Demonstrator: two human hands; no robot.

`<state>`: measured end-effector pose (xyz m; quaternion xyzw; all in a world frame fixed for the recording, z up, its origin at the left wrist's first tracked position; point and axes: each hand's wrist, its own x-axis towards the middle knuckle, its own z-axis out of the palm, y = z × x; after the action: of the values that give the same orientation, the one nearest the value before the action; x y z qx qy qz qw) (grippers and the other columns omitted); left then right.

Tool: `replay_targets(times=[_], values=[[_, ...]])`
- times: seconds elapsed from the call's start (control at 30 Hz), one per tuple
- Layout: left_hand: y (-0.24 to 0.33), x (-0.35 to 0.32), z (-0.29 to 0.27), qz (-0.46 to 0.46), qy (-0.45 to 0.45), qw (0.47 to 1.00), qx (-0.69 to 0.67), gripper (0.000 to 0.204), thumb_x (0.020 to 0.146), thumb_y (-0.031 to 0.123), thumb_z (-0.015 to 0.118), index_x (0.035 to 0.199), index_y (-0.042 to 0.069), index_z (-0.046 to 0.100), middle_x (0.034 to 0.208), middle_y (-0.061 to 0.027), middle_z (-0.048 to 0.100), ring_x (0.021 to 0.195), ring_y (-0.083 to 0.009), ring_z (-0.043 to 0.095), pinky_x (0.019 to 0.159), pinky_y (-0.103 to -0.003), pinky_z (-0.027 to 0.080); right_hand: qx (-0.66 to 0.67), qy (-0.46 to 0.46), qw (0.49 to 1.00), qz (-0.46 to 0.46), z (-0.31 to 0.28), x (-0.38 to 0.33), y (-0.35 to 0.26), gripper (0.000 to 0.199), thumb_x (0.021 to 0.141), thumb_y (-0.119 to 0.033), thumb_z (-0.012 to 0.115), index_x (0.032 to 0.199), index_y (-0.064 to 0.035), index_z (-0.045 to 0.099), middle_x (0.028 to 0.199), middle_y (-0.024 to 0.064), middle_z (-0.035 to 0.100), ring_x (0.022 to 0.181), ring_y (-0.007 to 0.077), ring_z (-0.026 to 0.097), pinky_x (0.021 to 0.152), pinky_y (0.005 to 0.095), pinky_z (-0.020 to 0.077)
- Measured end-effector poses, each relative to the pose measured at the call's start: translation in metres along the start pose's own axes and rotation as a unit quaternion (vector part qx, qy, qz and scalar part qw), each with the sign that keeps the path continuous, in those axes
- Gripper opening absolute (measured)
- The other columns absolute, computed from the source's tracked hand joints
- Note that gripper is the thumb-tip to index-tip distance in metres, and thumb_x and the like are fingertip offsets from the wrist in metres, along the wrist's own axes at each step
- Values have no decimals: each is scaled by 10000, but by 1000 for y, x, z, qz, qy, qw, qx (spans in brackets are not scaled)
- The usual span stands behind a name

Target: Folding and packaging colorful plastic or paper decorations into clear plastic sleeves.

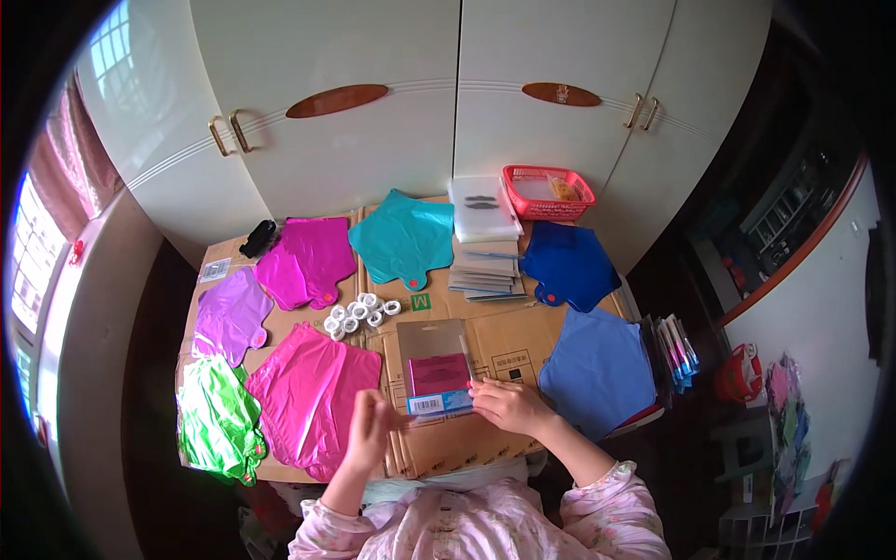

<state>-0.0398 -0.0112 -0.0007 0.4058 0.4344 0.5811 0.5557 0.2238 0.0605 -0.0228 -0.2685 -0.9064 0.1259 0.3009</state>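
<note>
In front of me on the cardboard lies a clear flat bag with a hang hole at its top. Inside it is a folded magenta foil piece, with a blue barcoded strip below. My right hand holds the bag's lower right edge, fingers pressed together there. Just left of the bag, my left hand is raised, its fingers curled and smeared by motion. Whether it holds anything does not show. A pink flat foil balloon lies beside it.
More flat foil balloons surround the cardboard, including a teal one and a blue one. White rolls sit mid-left. Grey cards, clear bags and a red basket stand at the back; packed bags at right.
</note>
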Motion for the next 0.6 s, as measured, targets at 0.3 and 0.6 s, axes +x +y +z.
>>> replay_targets(times=[0.3,0.6], values=[[34,3,-14,241,-170,721,627,414,750,268,727,1102,98,589,1021,-34,586,843,-215,589,693,-328,523,-4,3,1000,12,0,0,-2,141,783,-112,692,889,-37,635,974,89,671,1003,228,636,893,340,515],[-14,19,-9,252,-58,793,551,65,745,132,679,765,80,645,785,-30,634,698,-232,592,619,-344,517,58,24,997,48,6,1,2,148,777,-89,695,894,-42,616,927,104,663,904,241,646,806,348,521]])
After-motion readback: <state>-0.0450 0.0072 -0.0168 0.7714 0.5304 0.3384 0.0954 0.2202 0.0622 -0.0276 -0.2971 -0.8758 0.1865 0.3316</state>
